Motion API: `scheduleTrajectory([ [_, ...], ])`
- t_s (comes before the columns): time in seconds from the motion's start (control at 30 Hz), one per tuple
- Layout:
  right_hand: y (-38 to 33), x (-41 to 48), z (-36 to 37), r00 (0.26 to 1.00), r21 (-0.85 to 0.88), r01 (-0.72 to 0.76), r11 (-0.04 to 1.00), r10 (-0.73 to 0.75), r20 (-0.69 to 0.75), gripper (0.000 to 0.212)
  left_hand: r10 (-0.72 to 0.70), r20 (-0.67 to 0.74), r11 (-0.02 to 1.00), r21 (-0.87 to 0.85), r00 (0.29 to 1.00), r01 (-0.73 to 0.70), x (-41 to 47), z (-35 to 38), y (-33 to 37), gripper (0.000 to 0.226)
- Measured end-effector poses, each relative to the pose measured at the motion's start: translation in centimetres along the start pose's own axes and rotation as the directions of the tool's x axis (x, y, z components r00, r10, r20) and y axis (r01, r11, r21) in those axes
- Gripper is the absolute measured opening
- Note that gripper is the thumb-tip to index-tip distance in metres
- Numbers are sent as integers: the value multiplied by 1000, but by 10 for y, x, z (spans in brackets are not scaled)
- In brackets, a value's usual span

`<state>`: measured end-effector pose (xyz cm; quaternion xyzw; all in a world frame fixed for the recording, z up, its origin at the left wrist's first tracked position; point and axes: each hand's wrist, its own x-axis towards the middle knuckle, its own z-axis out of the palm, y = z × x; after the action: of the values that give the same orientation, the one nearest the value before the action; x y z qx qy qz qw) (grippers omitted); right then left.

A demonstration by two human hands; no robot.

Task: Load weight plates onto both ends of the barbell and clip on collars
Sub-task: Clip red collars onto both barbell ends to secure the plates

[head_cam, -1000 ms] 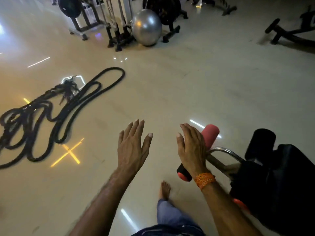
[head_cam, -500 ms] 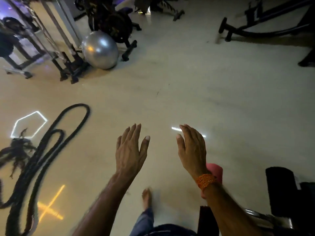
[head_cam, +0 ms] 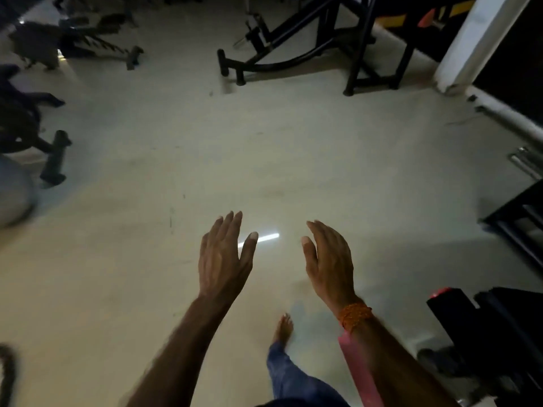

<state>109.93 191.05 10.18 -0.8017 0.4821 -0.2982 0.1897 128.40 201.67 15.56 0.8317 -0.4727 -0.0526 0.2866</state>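
Both hands empty, held out over bare floor.

Near: left hand (head_cam: 223, 257) and right hand (head_cam: 329, 259), fingers extended and close together, thumbs apart, gripping nothing; orange thread band (head_cam: 354, 315) on right wrist. Far: black machine frame (head_cam: 296, 51). Barbell, plates, collars: cannot tell where.

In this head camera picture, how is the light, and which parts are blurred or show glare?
Head view: the room is dim, with corners falling to black. The pale floor carries one bright streak of glare between the left hand and right hand. The grey ball and left-edge equipment are smeared by motion blur; wide-angle bending shows at the white pillar.
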Motion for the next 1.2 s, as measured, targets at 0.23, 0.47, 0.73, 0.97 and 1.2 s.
scheduleTrajectory([
  [0.23,29,152,40,996,-13,-79,997,79,-34,52,47,85,999,9,995,-48,165,47,3,63],
  [0.47,75,296,41,973,-59,-219,974,213,-91,53,147,157,986,-98,977,-132,327,117,55,60],
  [0.73,155,469,42,890,-117,-420,900,383,-245,65,359,277,928,-210,892,-308,538,227,128,65],
  [0.97,220,595,17,737,-63,-611,789,539,-406,61,567,342,819,-327,749,-471,702,296,227,63],
  [1.2,336,740,-8,636,6,-669,743,576,-514,58,707,321,706,-364,630,-607,841,398,356,62],
])
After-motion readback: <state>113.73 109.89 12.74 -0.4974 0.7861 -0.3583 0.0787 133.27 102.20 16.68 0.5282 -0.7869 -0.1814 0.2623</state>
